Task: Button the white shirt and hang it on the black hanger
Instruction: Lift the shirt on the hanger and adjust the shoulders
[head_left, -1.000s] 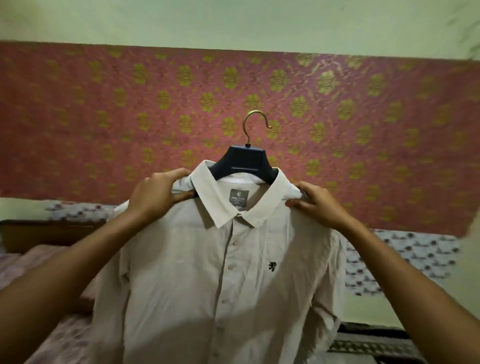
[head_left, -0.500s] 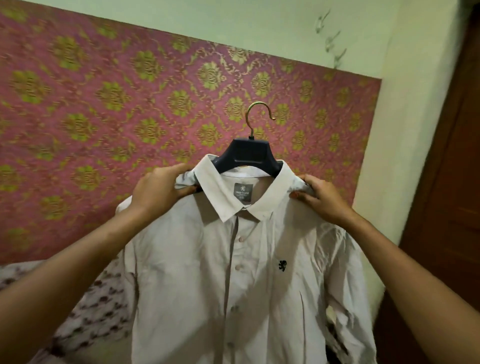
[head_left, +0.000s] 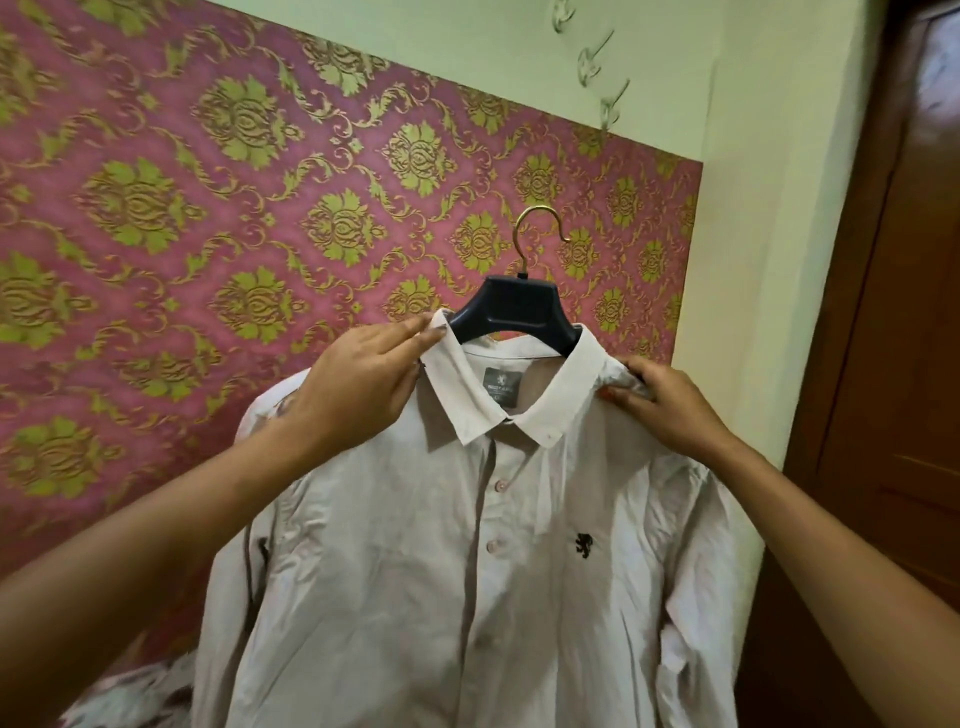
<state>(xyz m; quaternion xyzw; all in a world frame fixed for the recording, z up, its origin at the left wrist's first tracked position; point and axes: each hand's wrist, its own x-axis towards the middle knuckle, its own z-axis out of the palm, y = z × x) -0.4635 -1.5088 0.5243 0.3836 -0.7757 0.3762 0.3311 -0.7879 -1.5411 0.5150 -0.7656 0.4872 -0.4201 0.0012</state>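
Wallpaper (head_left: 156, 218), pink with gold-green floral medallions, fills the left and centre background; a pale green wall (head_left: 753, 208) runs beside it, with a dark wooden door (head_left: 914, 364) at far right. The white shirt (head_left: 467, 597) is mid-frame, held up in the air in front of the wallpaper and facing the camera. It is draped on the black hanger (head_left: 511, 306), with the placket closed at the two visible buttons (head_left: 500, 486) and the sleeves hanging down both sides. The hands are apart, one at each shoulder. The left hand (head_left: 363, 384) pinches the collar's left edge, its fingertips up by the hanger's end. The right hand (head_left: 670, 410) is clamped on bunched fabric at the right shoulder, just outside the collar. Only the hanger's neck shows above the collar opening, and its gold hook (head_left: 540, 223) is free in the air, touching nothing. A row of small wall hooks (head_left: 597, 62) sits on the green wall above, well apart from the gold hook. A grey neck label (head_left: 497, 387) sits inside the collar with an emblem and text on it, too blurred to read. On the chest is a small black lion-like logo (head_left: 583, 545), with no readable writing.
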